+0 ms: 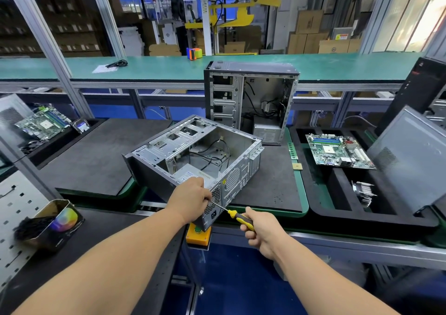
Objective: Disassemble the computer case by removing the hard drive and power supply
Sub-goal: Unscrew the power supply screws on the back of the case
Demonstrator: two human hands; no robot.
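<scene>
An open grey computer case lies on its side on the dark foam mat, its near corner overhanging the bench edge. Inside at the near end sits the silver power supply, with black cables trailing above it. My left hand grips the case's near rear corner over the power supply. My right hand holds a yellow-and-black screwdriver, whose thin shaft points at the rear panel just below my left fingers. No hard drive is visible in this case.
A second open case stands upright behind. Right tray holds a motherboard, a heatsink and a leaning side panel. Left: another motherboard, a hard drive, a tin of screws. An orange button box sits under the case corner.
</scene>
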